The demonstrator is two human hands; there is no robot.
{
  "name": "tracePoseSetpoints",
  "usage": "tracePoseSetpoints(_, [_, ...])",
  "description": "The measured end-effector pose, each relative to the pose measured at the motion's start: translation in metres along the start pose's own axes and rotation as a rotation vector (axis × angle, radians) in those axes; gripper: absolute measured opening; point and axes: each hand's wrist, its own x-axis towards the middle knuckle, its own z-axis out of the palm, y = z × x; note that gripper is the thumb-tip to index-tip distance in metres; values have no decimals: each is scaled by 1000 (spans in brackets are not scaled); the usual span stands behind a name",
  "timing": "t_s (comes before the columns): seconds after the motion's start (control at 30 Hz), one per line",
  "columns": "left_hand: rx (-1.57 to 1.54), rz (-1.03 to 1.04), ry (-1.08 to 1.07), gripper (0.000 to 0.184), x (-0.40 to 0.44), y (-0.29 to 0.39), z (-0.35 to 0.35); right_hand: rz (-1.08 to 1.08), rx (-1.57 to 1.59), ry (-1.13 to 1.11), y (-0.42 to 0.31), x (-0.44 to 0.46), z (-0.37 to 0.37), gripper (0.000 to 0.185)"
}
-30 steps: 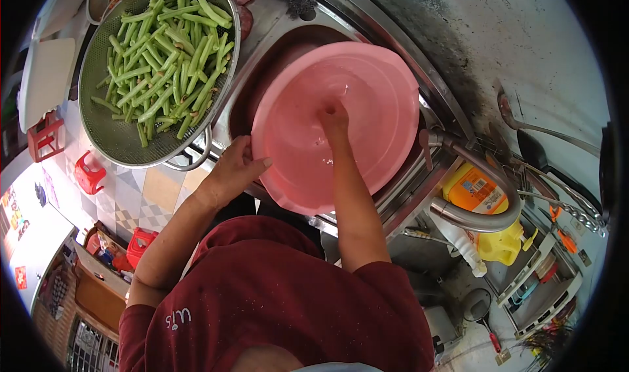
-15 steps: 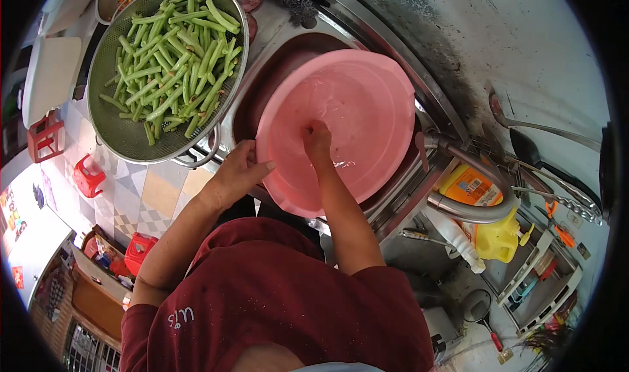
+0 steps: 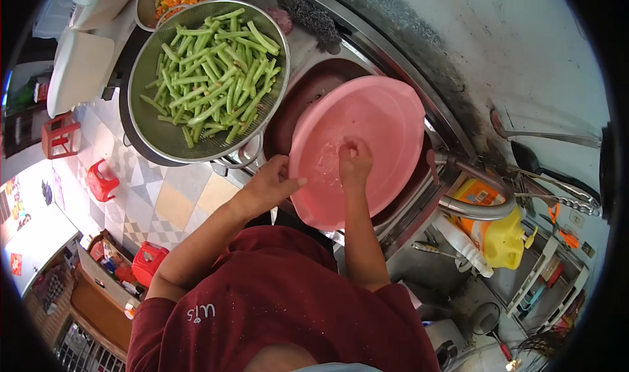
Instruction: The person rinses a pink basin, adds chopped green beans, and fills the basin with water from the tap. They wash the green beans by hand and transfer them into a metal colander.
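A pink plastic basin [image 3: 401, 113] with some water in it sits tilted in the metal sink [image 3: 278, 126]. My left hand [image 3: 267, 190] grips its near left rim, the thumb over the inner side and the fingers partly hidden at the edge. Inside the basin, my right hand [image 3: 355, 166] is closed, with the fingers curled together. Whatever those fingers may hold is too small to make out. To the left of the sink, a metal mesh colander [image 3: 145, 77] is full of cut green beans [image 3: 209, 77].
Behind the colander stands a bowl [image 3: 145, 8] of diced mixed vegetables. A curved faucet [image 3: 481, 208] reaches in at the right, near a yellow jug [image 3: 504, 244]. A dark scrubbing mesh [image 3: 311, 18] lies on the back counter. Red stools [image 3: 103, 180] stand on the tiled floor.
The basin has tipped, and its far side looks higher. My right hand has moved within it, and my left hand now grips the rim. The whole view has shifted.
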Motion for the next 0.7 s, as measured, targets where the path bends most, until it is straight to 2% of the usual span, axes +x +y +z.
tracePoseSetpoints(0.03, [-7, 53, 24, 39, 0, 0, 1, -47, 234, 118, -27, 4, 4, 19])
tracePoseSetpoints(0.1, [-12, 88, 58, 39, -1, 2, 6, -251, 295, 90, -129, 13, 0, 19])
tracePoseSetpoints(0.17, [-8, -16, -77, 42, -3, 9, 1, -549, 300, 114, -175, 18, 19, 19])
tracePoseSetpoints(0.2, [34, 133, -99, 40, -7, 18, 3, -580, 376, 33, -182, 19, 35, 19])
tracePoseSetpoints(0.27, [-57, 161, -71, 37, -7, 11, 5, -681, 311, -62, -204, 18, 40, 23])
tracePoseSetpoints(0.33, [-69, 192, -41, 36, -3, 8, 4, -626, 315, 23, -184, 18, 30, 23])
tracePoseSetpoints(0.37, [-10, 102, -28, 33, -2, 7, 2, -572, 331, 91, -168, 18, 24, 24])
tracePoseSetpoints(0.4, [49, 11, -14, 31, -2, 6, 0, -434, 276, 147, -150, 17, 10, 24])
tracePoseSetpoints(0.43, [49, 6, -17, 31, -2, 6, 0, -295, 220, 200, -124, 17, -8, 24])
tracePoseSetpoints(0.47, [32, 32, -23, 30, -1, 7, -1, -109, 217, 205, -70, 20, -18, 24])
tracePoseSetpoints(0.5, [14, 54, -29, 28, -1, 8, -2, 16, 76, 207, -29, 20, -32, 23])
tracePoseSetpoints(0.57, [11, 33, -45, 31, 0, 10, -3, 197, -257, -3, 40, 15, -56, 23])
tracePoseSetpoints(0.63, [7, 37, -28, 32, 0, 10, -3, 177, -289, -24, 98, 8, -59, 24])
tracePoseSetpoints(0.7, [11, 30, -17, 35, 0, 9, -3, 156, -312, -46, 125, 6, -54, 24])
